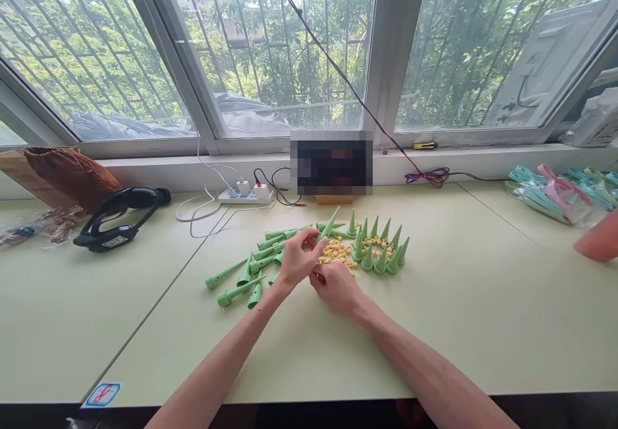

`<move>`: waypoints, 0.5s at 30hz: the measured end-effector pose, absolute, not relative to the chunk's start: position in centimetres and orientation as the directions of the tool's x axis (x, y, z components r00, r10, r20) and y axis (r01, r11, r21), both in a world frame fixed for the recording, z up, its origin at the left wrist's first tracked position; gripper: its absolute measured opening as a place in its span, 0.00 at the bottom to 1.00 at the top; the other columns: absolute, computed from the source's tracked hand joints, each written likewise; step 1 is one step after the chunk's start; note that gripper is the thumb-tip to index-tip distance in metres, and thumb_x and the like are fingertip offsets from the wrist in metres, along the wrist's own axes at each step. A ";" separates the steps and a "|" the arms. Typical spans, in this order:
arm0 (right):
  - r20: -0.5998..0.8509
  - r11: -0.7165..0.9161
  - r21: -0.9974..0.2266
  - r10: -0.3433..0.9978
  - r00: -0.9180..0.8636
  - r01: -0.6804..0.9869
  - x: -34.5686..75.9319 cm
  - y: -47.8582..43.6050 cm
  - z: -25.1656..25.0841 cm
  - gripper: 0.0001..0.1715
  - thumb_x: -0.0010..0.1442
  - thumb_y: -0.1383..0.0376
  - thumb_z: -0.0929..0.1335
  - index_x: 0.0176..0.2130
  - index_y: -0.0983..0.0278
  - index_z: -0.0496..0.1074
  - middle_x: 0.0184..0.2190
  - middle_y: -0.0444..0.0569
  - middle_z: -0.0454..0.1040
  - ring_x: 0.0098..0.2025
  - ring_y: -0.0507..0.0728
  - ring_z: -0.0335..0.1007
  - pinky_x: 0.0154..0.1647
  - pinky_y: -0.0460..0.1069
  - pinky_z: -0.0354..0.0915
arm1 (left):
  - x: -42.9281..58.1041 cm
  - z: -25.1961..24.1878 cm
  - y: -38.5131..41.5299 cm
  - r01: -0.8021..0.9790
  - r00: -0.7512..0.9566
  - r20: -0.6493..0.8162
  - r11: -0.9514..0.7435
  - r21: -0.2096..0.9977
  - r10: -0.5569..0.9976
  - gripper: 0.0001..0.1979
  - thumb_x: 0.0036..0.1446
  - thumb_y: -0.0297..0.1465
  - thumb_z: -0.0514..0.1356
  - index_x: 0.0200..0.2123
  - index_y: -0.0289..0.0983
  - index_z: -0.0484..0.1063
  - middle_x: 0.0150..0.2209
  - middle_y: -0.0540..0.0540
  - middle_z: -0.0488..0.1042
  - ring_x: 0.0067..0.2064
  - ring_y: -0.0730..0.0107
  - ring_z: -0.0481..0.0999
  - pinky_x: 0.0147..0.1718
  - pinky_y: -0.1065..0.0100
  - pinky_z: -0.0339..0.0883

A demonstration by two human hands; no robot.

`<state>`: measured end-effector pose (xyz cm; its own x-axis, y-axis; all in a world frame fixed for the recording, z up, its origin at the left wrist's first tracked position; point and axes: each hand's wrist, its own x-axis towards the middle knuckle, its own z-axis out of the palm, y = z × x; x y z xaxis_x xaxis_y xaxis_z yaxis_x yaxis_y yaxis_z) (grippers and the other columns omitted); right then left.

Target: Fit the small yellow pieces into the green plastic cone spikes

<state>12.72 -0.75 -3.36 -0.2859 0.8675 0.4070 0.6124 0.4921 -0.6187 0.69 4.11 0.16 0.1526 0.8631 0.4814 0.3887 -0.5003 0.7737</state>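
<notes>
My left hand (305, 258) is closed round a green plastic watering spike (330, 223), its point tilted up and to the right. Just below, my right hand (337, 285) has its fingers pinched together by the spike's lower end; what they hold, if anything, is hidden. Behind both hands lies a pile of small yellow plastic valve pieces (338, 250), partly covered by my fingers. Several more green spikes (236, 292) lie loosely to the left. On the right, several spikes (380, 263) stand upright in a ring around more yellow pieces (375, 248).
A white power strip (247, 195) with cables sits at the back, beside a pixelated object (331, 163) on a brown base. Black goggles-like headgear (113, 223) and a brown pouch (72, 172) are at left. Bagged coloured straps (555, 190) and an orange object (599, 237) are at right.
</notes>
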 end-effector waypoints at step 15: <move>0.485 0.397 -0.781 0.872 0.068 0.483 14.5 -0.2 -2.4 0.12 0.64 0.63 0.62 0.41 0.66 0.73 0.21 0.42 0.69 0.21 0.51 0.63 0.26 0.46 0.60 | -0.1 -1.5 2.2 0.053 0.175 0.284 -0.297 0.953 0.943 0.17 0.58 0.39 0.62 0.47 0.36 0.71 0.39 0.44 0.74 0.34 0.69 0.77 0.37 0.65 0.74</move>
<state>14.54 -0.20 -2.35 0.0680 0.8718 0.4851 0.4829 0.3967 -0.7807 -0.12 2.17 -1.55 0.1747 0.9427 0.2842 0.0528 -0.2972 0.9534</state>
